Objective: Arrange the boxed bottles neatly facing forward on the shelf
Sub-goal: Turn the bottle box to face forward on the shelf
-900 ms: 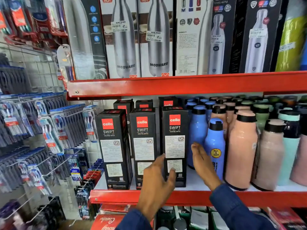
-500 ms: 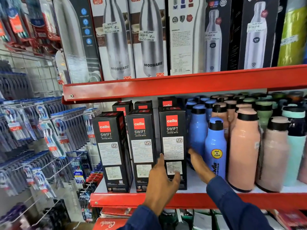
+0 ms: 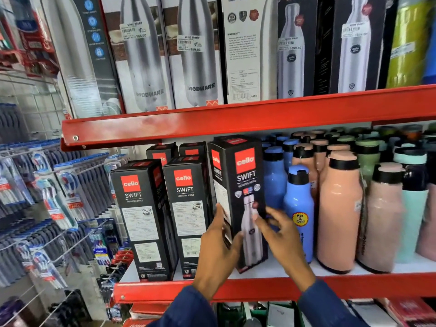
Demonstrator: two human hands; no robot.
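Three black boxes, red "cello" logo, "SWIFT" lettering, on red-edged shelf (image 3: 236, 291). Left box (image 3: 144, 218) and middle box (image 3: 188, 215): label panels forward. Right box (image 3: 240, 199): turned, bottle picture forward, left hand (image 3: 217, 253) grip holding it; right hand (image 3: 283, 237) wide, beside blue "Hot & Cold" bottle (image 3: 299, 213).

Turned Cello box (image 3: 245, 185): lower left corner hidden behind left hand (image 3: 218, 253), and whether its base touches the shelf can't be told. Right hand (image 3: 283, 234) fingers motion-blurred at the box's 4 o'clock. Label print on the two neighbouring boxes (image 3: 141, 223) too small to read; upper-shelf boxes (image 3: 195, 55) cut off at 12 o'clock.
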